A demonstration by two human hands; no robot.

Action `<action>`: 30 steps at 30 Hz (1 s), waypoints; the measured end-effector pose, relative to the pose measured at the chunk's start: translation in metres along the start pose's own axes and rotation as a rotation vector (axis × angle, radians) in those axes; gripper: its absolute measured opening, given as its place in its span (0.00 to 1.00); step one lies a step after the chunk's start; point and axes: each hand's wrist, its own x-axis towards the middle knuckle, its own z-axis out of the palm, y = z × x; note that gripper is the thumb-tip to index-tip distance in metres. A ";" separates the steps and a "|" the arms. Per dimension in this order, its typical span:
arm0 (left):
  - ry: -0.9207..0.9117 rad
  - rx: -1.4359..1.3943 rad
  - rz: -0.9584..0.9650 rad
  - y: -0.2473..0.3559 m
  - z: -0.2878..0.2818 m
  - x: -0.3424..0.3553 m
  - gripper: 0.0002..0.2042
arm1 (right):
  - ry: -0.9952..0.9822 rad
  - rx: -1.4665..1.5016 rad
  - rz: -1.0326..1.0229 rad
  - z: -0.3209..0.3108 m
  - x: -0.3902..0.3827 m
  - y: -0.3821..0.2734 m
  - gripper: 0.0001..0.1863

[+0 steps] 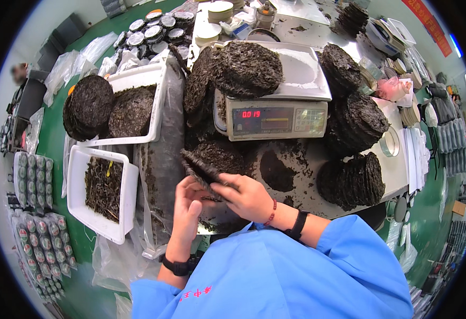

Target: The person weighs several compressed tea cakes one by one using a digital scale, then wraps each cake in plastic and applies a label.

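Note:
Between my hands, a thin dark round seaweed cake (200,166) is tilted on edge above the near side of the metal table. My left hand (188,201) grips its lower left side, fingers curled round it. From the right, my right hand (244,196) presses fingers and thumb against its other face. Just beyond lies another dark cake or heap (218,155), partly covered by my hands. A digital scale (270,122) with a lit red display stands past them. On the left of its pan rests a stack of dark cakes (248,69).
More dark cake stacks stand right of the scale (358,125), nearer on the right (351,182) and on its left (198,87). At left are a white bin of cakes (158,101) and a white bin of loose strands (129,199). Crumbs litter the metal table (310,175).

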 end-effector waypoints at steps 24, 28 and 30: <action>-0.047 1.469 0.870 0.048 0.119 0.185 0.29 | 0.331 -0.878 0.152 -0.161 -0.092 0.059 0.21; -0.347 1.372 0.807 0.018 0.160 0.151 0.34 | 0.580 -1.231 0.548 -0.230 -0.199 0.034 0.26; -0.464 1.314 0.770 0.003 0.173 0.127 0.30 | 0.680 -1.351 0.807 -0.243 -0.242 0.030 0.33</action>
